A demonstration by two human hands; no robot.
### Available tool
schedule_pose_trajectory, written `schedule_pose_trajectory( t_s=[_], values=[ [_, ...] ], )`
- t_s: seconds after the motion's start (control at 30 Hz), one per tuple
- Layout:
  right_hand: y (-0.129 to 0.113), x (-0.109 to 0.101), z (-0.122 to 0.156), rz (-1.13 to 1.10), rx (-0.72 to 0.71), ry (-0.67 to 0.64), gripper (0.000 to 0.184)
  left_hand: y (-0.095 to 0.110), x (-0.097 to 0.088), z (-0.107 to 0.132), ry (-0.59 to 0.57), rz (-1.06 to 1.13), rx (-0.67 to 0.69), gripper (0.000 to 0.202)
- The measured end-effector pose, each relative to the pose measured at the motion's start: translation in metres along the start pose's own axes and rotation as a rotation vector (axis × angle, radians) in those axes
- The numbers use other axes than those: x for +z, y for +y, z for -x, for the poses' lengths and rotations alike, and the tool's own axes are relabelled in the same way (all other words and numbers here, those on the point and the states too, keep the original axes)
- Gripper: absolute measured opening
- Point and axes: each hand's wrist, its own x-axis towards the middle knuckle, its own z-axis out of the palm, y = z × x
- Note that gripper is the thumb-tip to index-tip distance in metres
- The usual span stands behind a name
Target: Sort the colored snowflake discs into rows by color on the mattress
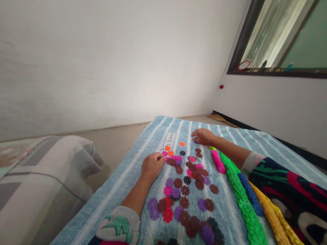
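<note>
Flower-shaped plastic interlocking discs lie scattered on a blue-and-white striped cloth (pixel 122 190): brown discs (pixel 184 202), purple discs (pixel 153 204), red discs (pixel 168 215), black discs (pixel 187 180) and orange discs (pixel 182 144). My left hand (pixel 152 165) is at the left edge of the spread, thumb and fingers pinched together beside pink discs (pixel 165 153); whatever is in the pinch is hidden. Farther out, my right hand (pixel 203 136) has its fingers curled down over a dark purple disc (pixel 196 142) at the fingertips.
Right of the discs run joined strings of discs: a green string (pixel 238 190), a short pink string (pixel 218 161), a blue string (pixel 249 190) and a yellow-orange string (pixel 268 212). A cloth-covered piece of furniture (pixel 58 170) stands at left. White walls and a window (pixel 283 37) lie beyond.
</note>
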Motion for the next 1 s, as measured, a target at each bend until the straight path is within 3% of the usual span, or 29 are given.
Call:
schedule_pose_trajectory(
  t_s=[0.2,0.37,0.7,1.0],
  values=[
    [-0.041,0.007,-0.001,0.007,-0.104,-0.119,0.023,-0.001,-0.001,0.000,0.014,0.016,0.011,0.021],
    [-0.058,0.013,-0.012,0.016,-0.096,-0.129,0.025,-0.001,0.000,0.001,0.024,0.048,-0.002,0.020],
    [-0.064,0.033,-0.032,0.050,-0.012,-0.187,0.023,-0.004,0.003,0.000,0.025,0.034,0.007,0.021],
    [-0.062,0.034,-0.040,-0.066,0.008,-0.186,0.024,-0.003,0.003,0.001,0.017,0.054,-0.009,0.021]
  ],
)
